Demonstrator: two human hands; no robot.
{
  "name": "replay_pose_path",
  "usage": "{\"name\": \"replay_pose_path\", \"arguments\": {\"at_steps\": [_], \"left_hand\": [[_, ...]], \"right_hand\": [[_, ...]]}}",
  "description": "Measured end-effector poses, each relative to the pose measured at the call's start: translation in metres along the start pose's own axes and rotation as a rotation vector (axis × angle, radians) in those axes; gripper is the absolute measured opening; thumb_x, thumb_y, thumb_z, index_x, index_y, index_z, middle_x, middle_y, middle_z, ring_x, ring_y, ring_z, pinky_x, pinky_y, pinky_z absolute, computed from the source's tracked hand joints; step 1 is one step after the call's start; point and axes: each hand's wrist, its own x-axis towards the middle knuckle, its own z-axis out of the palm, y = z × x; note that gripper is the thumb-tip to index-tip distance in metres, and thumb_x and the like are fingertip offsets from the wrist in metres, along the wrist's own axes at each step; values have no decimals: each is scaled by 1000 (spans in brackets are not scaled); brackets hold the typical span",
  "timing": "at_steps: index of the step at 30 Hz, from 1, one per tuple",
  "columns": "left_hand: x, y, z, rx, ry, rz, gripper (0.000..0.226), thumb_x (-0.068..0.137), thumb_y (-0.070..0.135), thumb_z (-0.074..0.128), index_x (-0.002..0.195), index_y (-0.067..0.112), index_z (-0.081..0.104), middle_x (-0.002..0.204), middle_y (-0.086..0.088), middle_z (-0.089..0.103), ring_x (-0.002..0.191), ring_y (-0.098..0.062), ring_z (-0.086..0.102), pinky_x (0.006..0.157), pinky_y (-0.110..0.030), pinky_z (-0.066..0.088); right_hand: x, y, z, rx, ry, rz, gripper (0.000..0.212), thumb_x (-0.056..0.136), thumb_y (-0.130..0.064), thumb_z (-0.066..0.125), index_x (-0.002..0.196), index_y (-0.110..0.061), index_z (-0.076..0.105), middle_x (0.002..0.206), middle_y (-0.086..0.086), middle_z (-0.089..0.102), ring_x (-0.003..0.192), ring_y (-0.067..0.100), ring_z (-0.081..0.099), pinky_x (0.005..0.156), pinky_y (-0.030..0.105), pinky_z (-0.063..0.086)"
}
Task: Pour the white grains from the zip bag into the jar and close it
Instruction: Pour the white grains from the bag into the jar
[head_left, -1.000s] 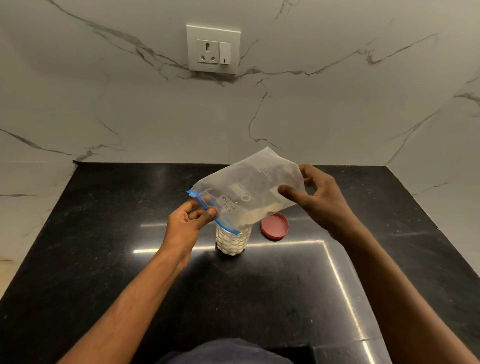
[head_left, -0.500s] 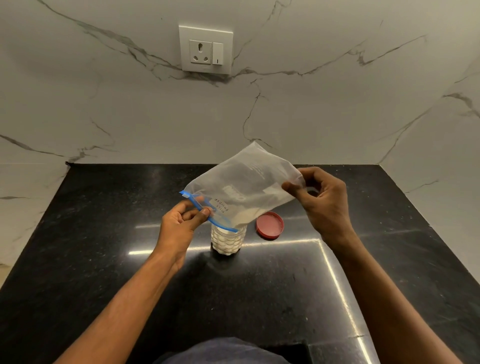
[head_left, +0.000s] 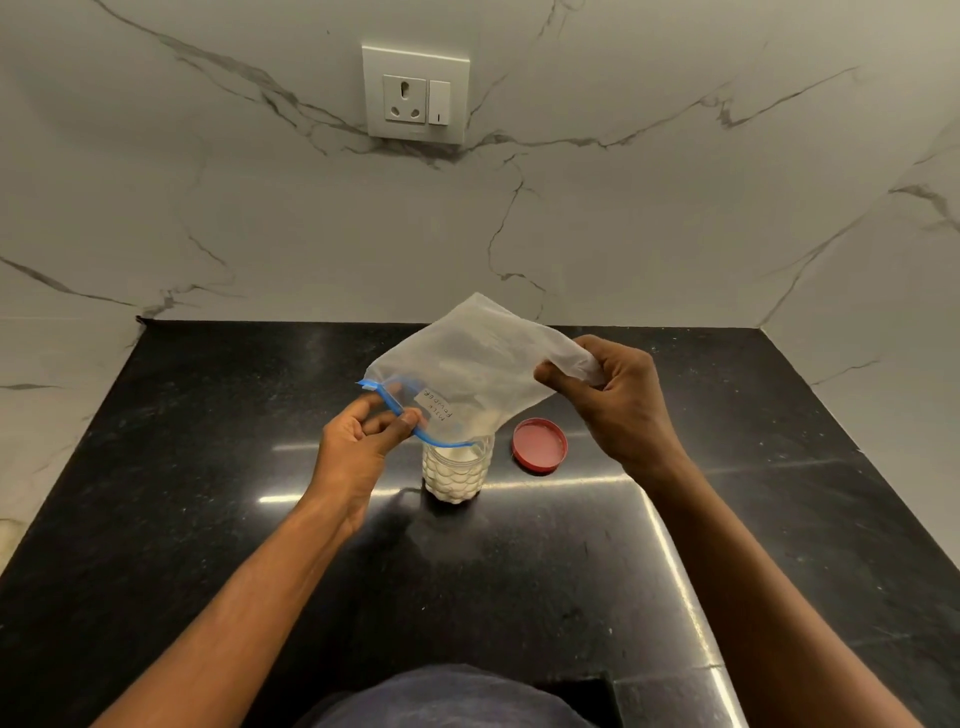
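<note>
Bag (head_left: 483, 364) is tipped mouth-down over the jar (head_left: 456, 473), so you're right in the middle of the pour. Your left hand (head_left: 358, 447) is pinching the blue zip edge (head_left: 410, 421) just beside the jar mouth, and your right hand (head_left: 618, 400) has the bottom corner of the bag bunched up in a closed grip, lifted higher so everything slides down toward the opening. Both hands are closed on the bag, nothing loose.

The jar sits on the black bench (head_left: 208, 519), already looking pretty full of white stuff up near the rim, and what's left in the bag looks like only a little, sitting near the mouth. The red lid (head_left: 539, 445) is lying flat on the bench just to the right of the jar, not touching it.

Things I'd watch out for from here, just my guess:

- The jar mouth is narrow compared with the bag opening. If the zip edge drifts off the rim, grains go straight onto the bench.
- Nothing is holding the jar. The bag rests on or right at its rim, so a tug from either hand could tip it over.
- It looks close to full, so dumping the last bit quickly could overflow it.
- The bag is floppy, so a fold could trap grains and then let them go all at once.
</note>
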Motion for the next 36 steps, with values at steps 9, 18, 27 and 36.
{"name": "replay_pose_path", "arguments": {"at_steps": [9, 18, 27, 36], "left_hand": [[-1, -2, 3, -22, -1, -31, 32, 92, 6, 77, 119, 22, 72, 109, -4, 84, 107, -18, 79, 101, -34, 54], [-1, -3, 0, -10, 5, -35, 29, 92, 5, 77, 118, 18, 72, 107, -6, 85, 104, -18, 80, 102, -35, 54], [-3, -2, 3, -35, 1, -44, 32, 92, 4, 77, 121, 17, 71, 107, -4, 85, 103, -15, 80, 94, -27, 52], [0, -4, 2, -24, -1, -35, 32, 93, 4, 77, 121, 17, 71, 108, -6, 84, 104, -17, 80, 102, -31, 53]], "right_hand": [[5, -4, -1, -8, 9, -37, 17, 84, -18, 86, 96, -13, 75, 92, 3, 77, 81, 20, 74, 70, 33, 64], [13, -8, -2, -60, -17, -74, 13, 86, -16, 84, 95, -18, 74, 86, -8, 74, 72, 3, 69, 62, 19, 57], [12, -2, 1, -76, -39, -81, 12, 86, -15, 84, 94, -14, 76, 87, -4, 75, 74, 5, 68, 64, 19, 55], [14, 1, -4, -135, -15, -94, 11, 87, -17, 84, 94, -14, 76, 79, -11, 70, 63, -2, 62, 57, 10, 45]]}}
